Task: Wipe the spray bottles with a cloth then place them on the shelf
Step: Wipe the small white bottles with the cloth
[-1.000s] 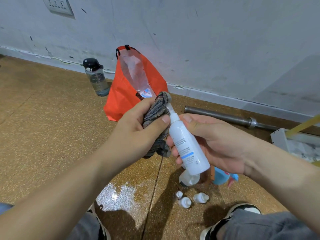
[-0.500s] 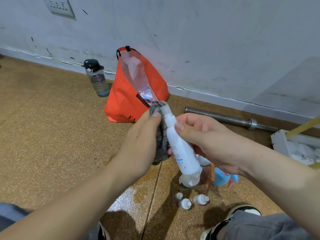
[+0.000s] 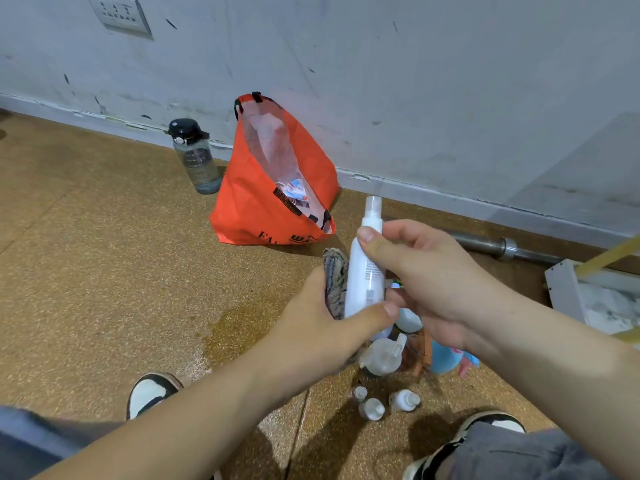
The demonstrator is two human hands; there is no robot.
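Observation:
A slim white spray bottle [image 3: 366, 268] stands nearly upright in the middle of the view, its clear cap pointing up. My right hand [image 3: 426, 282] grips its upper body, thumb across the front. My left hand [image 3: 322, 334] holds a grey striped cloth [image 3: 335, 282] against the bottle's lower left side, with the thumb pressing on the bottle's base. Below my hands, on the floor, sit a frosted trigger bottle [image 3: 381, 356], a blue bottle [image 3: 446, 358] and three small white bottles [image 3: 372, 407].
An orange tote bag [image 3: 263, 206] leans against the wall beside a dark water bottle [image 3: 195, 157]. A steel bar [image 3: 498, 245] lies along the skirting. A white frame [image 3: 568, 289] is at the right. The floor shows a wet patch [image 3: 221, 334]. My shoes [image 3: 150, 393] flank the bottles.
The bottle has swung from tilted to nearly upright. The cloth has slid from the nozzle down to the lower body. My right hand's grip has moved toward the top.

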